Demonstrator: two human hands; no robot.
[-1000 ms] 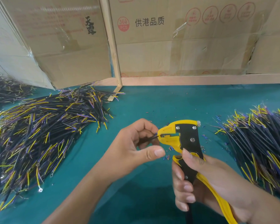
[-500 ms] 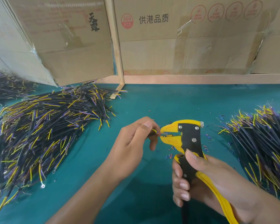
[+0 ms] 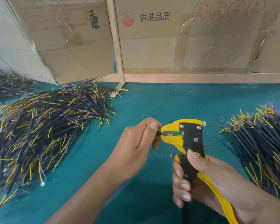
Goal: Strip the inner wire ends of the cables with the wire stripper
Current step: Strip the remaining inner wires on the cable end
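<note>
My right hand point(image 3: 217, 183) grips the handles of a yellow and black wire stripper point(image 3: 189, 138), jaws pointing left. My left hand point(image 3: 136, 146) pinches a black cable point(image 3: 158, 132) between thumb and fingers, right at the jaw mouth. The cable's thin inner wire ends sit between the yellow jaws; most of the cable is hidden by my fingers. A large heap of black cables point(image 3: 39, 135) with yellow and purple wire ends lies on the left of the teal table point(image 3: 152, 102). Another heap of cables point(image 3: 262, 143) lies on the right.
Cardboard boxes point(image 3: 184, 38) and a wooden frame point(image 3: 118, 46) stand along the table's far edge. Small bits of stripped insulation point(image 3: 170, 155) are scattered under the stripper. A further cable pile point(image 3: 5, 81) lies at the far left.
My left hand turned and moved the cable's end into the stripper's jaws; its thumb now lies on top. Both hands and the stripper drifted slightly up in view.
</note>
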